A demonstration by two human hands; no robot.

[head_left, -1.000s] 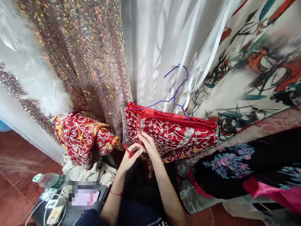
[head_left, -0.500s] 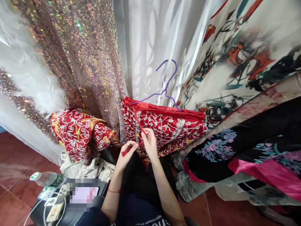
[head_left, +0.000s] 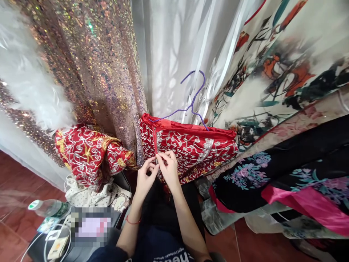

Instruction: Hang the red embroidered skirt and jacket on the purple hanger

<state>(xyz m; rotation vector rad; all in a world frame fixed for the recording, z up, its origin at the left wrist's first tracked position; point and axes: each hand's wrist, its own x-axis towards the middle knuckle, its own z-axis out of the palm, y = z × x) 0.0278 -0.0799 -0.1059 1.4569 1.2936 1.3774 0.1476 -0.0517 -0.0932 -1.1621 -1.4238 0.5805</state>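
A red embroidered garment (head_left: 191,149) with silver and gold scrollwork hangs folded over a purple hanger (head_left: 191,105) among other hanging costumes, and both hands meet at its left edge: the left hand (head_left: 144,178) and right hand (head_left: 169,171) each pinch the red cord (head_left: 155,142) by the seam, fingertips pressed together. Beside it hang a sequined gown (head_left: 103,72) and a painted robe (head_left: 272,72). White lettering on the person's dark clothing at the bottom edge is too cut off to read.

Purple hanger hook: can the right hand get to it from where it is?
Probably yes. The right hand is on the red embroidered garment, and the purple hanger hook stands exposed above it against the white curtain; nothing covers it.
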